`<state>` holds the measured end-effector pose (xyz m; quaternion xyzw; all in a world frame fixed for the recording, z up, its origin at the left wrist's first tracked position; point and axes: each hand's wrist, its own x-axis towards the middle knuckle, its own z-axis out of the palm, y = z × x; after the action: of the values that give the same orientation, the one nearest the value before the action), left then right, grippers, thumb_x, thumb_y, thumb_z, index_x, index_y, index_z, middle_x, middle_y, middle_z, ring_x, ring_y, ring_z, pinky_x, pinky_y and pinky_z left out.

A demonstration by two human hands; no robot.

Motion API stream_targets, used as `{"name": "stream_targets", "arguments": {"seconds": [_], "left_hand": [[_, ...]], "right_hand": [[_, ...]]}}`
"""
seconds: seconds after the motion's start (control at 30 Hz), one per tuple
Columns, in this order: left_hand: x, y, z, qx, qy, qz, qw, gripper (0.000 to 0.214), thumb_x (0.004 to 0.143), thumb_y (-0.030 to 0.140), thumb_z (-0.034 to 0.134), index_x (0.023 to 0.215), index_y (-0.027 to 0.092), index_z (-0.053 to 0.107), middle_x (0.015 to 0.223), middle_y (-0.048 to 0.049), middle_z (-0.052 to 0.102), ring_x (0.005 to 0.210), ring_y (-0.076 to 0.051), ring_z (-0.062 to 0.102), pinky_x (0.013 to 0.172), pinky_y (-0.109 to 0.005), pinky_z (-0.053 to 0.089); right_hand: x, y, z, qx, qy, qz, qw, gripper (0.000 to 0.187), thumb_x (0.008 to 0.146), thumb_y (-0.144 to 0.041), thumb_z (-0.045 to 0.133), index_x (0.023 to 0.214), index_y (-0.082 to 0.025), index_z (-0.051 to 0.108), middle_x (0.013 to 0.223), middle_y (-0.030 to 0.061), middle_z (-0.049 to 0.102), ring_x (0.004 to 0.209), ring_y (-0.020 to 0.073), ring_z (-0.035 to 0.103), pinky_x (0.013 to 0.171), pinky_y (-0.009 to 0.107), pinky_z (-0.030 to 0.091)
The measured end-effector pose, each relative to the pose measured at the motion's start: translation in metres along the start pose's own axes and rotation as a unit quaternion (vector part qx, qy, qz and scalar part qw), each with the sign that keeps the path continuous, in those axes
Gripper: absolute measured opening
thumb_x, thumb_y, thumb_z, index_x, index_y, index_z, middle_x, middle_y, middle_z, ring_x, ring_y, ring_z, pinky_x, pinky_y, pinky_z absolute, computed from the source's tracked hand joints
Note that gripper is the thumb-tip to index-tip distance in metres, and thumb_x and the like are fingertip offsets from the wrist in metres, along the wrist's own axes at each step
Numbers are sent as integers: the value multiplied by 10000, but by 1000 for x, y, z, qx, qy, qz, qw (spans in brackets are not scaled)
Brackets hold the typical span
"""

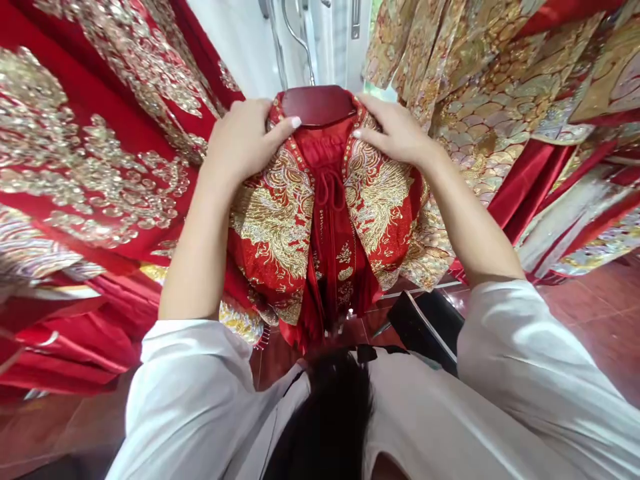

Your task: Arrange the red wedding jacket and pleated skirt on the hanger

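Note:
A red jacket [280, 227] with heavy gold embroidery hangs in front of me on a dark red wooden hanger [317, 105] with a metal hook. My left hand [245, 140] is closed over the jacket's left shoulder, thumb lying along the collar edge. My right hand [395, 130] grips the right shoulder the same way, fingers curled over the fabric. Between my hands the jacket front hangs open on a red lining with a knotted red cord [330, 190]. Both my arms wear white sleeves.
More red and gold embroidered garments [95, 153] hang close on the left. Gold scale-patterned robes [505, 87] hang on the right. A white wall and metal rail [300, 33] stand behind. Below lie a reddish-brown tiled floor [600, 313] and a black object [430, 323].

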<state>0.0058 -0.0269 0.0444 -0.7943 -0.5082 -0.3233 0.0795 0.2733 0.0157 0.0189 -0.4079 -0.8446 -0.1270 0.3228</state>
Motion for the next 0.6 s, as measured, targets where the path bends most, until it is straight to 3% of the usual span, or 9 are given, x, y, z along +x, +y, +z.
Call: {"name": "stream_targets", "arguments": {"seconds": [0.03, 0.1, 0.17, 0.3, 0.4, 0.43, 0.5, 0.53, 0.6], "left_hand": [[3, -3, 1, -8, -12, 1, 1000, 340, 890, 404, 441, 820, 106, 588, 812, -86, 547, 857, -218, 488, 914, -451, 397], [9, -8, 3, -31, 16, 3, 999, 337, 875, 352, 462, 617, 137, 486, 634, -14, 419, 724, -142, 422, 870, -362, 421], [15, -11, 2, -61, 45, 4, 997, 391, 891, 332, 441, 555, 136, 400, 594, 14, 314, 698, -95, 366, 880, -308, 408], [23, -19, -1, -97, 106, 13, 990, 456, 920, 325, 429, 525, 129, 315, 591, 36, 216, 635, -37, 305, 884, -310, 410], [19, -41, -3, -153, -7, 25, 988, 455, 928, 374, 445, 555, 121, 383, 559, 51, 274, 629, -38, 345, 859, -295, 449], [16, -53, -3, -171, -68, 18, 983, 434, 933, 393, 441, 611, 103, 455, 564, 52, 349, 656, -41, 397, 857, -292, 458], [6, -79, -1, -206, -167, -31, 964, 412, 948, 415, 423, 768, 66, 549, 640, 35, 517, 708, -51, 485, 840, -300, 480], [1, -90, 1, -221, -192, -67, 954, 415, 961, 414, 403, 819, 57, 560, 688, 17, 572, 709, -53, 510, 825, -310, 492], [-10, -103, 10, -234, -186, -126, 946, 406, 968, 404, 400, 835, 59, 567, 741, -17, 622, 684, -62, 529, 801, -335, 509]], "right_hand": [[6, -1, 1, -12, 0, 15, 1000, 338, 940, -391, 421, 1136, -162, 574, 1098, 20, 629, 1038, 110, 552, 911, 222, 404], [13, -8, -1, -29, 15, 42, 999, 287, 968, -312, 392, 941, -122, 606, 900, -1, 632, 842, 78, 540, 824, 185, 399], [18, -20, -7, -27, 40, 51, 998, 302, 970, -277, 406, 813, -83, 576, 786, -21, 584, 755, 48, 489, 787, 154, 380], [20, -36, -16, 5, 95, 94, 991, 333, 956, -268, 433, 730, -55, 551, 694, -24, 541, 708, 45, 479, 777, 168, 412], [11, -18, -21, 111, 10, 104, 988, 239, 901, -224, 495, 764, -55, 594, 764, -28, 624, 734, 30, 546, 754, 151, 446], [5, -6, -23, 167, -41, 105, 980, 209, 876, -214, 503, 848, -38, 612, 836, -30, 651, 772, 14, 569, 765, 137, 443], [-12, 18, -27, 278, -132, 122, 944, 364, 828, -216, 490, 1114, -1, 559, 1007, -9, 658, 864, -3, 594, 802, 145, 429], [-21, 28, -28, 319, -155, 142, 924, 474, 815, -223, 470, 1230, 4, 483, 1071, 15, 644, 895, 0, 598, 811, 167, 428], [-38, 39, -28, 358, -147, 184, 903, 579, 819, -222, 435, 1355, -16, 358, 1153, 68, 612, 927, 15, 607, 811, 210, 436]]}}
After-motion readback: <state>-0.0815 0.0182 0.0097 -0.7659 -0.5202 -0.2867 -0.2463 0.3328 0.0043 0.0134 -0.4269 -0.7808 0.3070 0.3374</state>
